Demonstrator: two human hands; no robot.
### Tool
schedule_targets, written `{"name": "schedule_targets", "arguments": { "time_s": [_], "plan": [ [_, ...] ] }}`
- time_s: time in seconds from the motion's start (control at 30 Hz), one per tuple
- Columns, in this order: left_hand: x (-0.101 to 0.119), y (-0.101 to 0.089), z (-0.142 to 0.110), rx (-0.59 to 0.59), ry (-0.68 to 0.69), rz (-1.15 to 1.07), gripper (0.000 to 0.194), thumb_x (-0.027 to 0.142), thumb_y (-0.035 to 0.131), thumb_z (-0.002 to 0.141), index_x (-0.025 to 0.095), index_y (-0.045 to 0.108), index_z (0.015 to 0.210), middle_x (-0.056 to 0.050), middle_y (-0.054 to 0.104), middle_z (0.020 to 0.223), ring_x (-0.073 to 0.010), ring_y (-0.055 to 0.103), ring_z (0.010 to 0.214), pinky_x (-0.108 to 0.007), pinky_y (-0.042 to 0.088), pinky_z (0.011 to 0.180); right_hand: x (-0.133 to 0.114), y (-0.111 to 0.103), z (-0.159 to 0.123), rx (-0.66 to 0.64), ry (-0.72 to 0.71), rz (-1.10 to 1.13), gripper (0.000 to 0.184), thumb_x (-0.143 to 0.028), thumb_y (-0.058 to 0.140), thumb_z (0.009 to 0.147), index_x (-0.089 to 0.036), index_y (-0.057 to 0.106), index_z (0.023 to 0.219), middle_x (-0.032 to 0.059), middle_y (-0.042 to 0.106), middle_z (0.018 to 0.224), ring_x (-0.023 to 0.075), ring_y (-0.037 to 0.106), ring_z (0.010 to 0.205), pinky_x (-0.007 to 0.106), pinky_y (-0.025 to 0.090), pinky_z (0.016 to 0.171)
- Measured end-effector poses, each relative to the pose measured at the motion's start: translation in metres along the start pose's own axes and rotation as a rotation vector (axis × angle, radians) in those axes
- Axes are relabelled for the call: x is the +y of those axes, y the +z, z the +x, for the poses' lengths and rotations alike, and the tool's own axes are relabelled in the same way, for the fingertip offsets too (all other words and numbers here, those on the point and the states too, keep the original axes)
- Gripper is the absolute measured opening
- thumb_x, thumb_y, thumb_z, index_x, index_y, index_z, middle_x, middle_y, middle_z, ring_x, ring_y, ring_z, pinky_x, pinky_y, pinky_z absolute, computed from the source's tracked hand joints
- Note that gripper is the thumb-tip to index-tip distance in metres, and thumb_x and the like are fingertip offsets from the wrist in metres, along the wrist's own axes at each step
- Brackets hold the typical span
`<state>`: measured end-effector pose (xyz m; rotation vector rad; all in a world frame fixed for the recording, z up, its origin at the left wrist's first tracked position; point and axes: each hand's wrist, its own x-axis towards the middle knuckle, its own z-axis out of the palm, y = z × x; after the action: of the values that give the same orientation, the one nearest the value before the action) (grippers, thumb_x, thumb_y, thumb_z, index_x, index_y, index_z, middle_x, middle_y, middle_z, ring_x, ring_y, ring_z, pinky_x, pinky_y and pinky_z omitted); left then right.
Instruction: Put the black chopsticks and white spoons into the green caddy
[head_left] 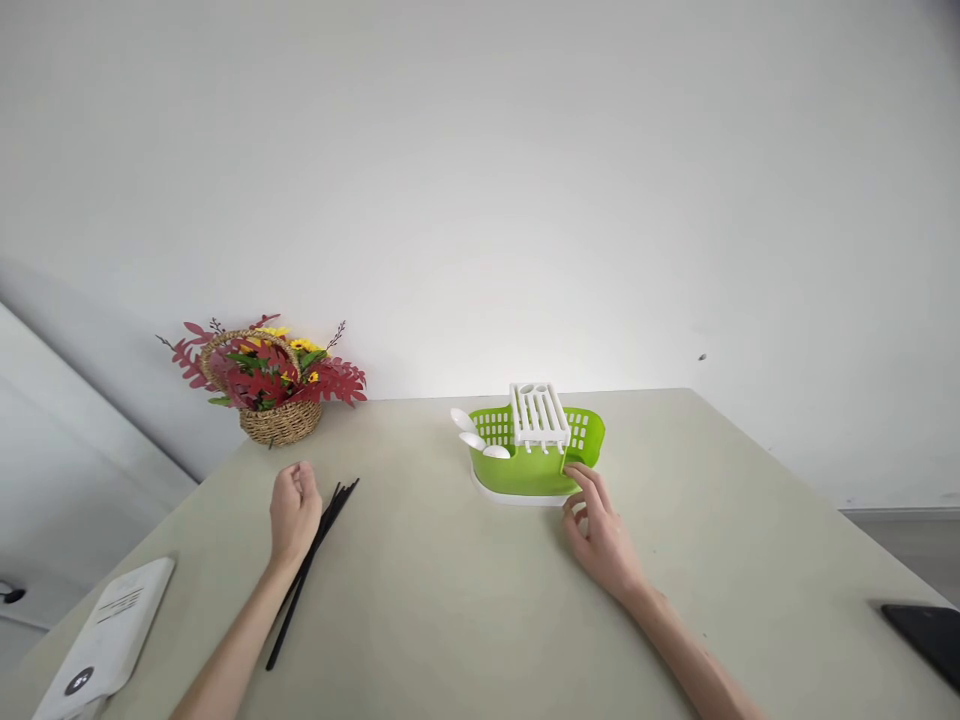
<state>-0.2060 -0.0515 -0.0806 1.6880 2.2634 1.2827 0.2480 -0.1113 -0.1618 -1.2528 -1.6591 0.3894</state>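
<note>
My right hand (604, 540) is at the front right corner of a green dish drainer basket (536, 475). Its fingertips rest on the low front edge, with the fingers bent around it. The basket has slotted sides, a white base and a white slotted rack (538, 415) across its top. Several white spoons (472, 440) lean out of its left end. On the left, my left hand (295, 510) is closed in a loose fist above the table, and nothing shows in it. Several black chopsticks (307, 575) lie right beside it, partly behind the wrist.
A wicker basket of artificial flowers (281, 422) stands at the back left by the wall. At the left front edge is a flat white device (112, 635) with a round dark button. A black phone (926, 635) lies at the right edge of the pale table (465, 610).
</note>
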Motion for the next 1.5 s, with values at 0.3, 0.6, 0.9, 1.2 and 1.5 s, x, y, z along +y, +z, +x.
{"name": "schedule_targets", "arguments": {
  "time_s": [0.3, 0.6, 0.9, 1.2, 1.5],
  "plan": [
    [0.079, 0.016, -0.004, 0.202, 0.091, -0.462, 0.041, 0.062, 0.042, 0.099, 0.023, 0.053, 0.109, -0.010, 0.066, 0.117, -0.0234, 0.066, 0.105, -0.040, 0.051, 0.097, -0.002, -0.001, 0.000, -0.002, 0.004, 0.003, 0.050, -0.015, 0.042, 0.095, -0.028, 0.041, 0.143, 0.0134, 0.045, 0.150, 0.0154, 0.068, 0.086, 0.032, 0.060, 0.070],
    [0.173, 0.043, -0.044, -0.022, 0.500, -0.492, 0.041, 0.044, 0.063, 0.094, 0.026, 0.050, 0.128, -0.010, 0.057, 0.134, -0.0251, 0.055, 0.127, -0.044, 0.043, 0.111, -0.003, -0.003, 0.002, -0.006, -0.012, -0.032, 0.050, -0.015, 0.043, 0.094, -0.027, 0.042, 0.143, 0.0145, 0.047, 0.149, 0.0152, 0.068, 0.082, 0.032, 0.061, 0.071],
    [0.203, 0.064, -0.052, -0.289, 0.677, -0.321, 0.063, 0.036, 0.078, 0.079, 0.027, 0.050, 0.134, -0.011, 0.052, 0.140, -0.0301, 0.047, 0.138, -0.049, 0.040, 0.118, -0.004, -0.004, 0.004, -0.018, 0.010, -0.021, 0.050, -0.017, 0.042, 0.096, -0.027, 0.041, 0.144, 0.0138, 0.046, 0.151, 0.0152, 0.068, 0.082, 0.033, 0.061, 0.072],
    [0.207, 0.071, -0.037, -0.432, 0.752, -0.159, 0.035, 0.052, 0.082, 0.074, 0.031, 0.076, 0.101, -0.004, 0.065, 0.126, -0.0298, 0.055, 0.127, -0.046, 0.046, 0.111, -0.008, -0.006, 0.006, -0.021, 0.013, -0.025, 0.049, -0.016, 0.041, 0.096, -0.028, 0.041, 0.143, 0.0123, 0.047, 0.150, 0.0149, 0.068, 0.081, 0.033, 0.060, 0.074],
    [0.206, 0.077, -0.033, -0.379, 0.796, -0.166, 0.022, 0.051, 0.079, 0.079, 0.031, 0.079, 0.087, -0.002, 0.069, 0.115, -0.0253, 0.059, 0.118, -0.043, 0.047, 0.108, -0.004, -0.004, 0.006, -0.006, -0.014, -0.039, 0.052, -0.013, 0.042, 0.094, -0.027, 0.041, 0.143, 0.0127, 0.048, 0.148, 0.0143, 0.068, 0.080, 0.032, 0.060, 0.074]
  ]
}}
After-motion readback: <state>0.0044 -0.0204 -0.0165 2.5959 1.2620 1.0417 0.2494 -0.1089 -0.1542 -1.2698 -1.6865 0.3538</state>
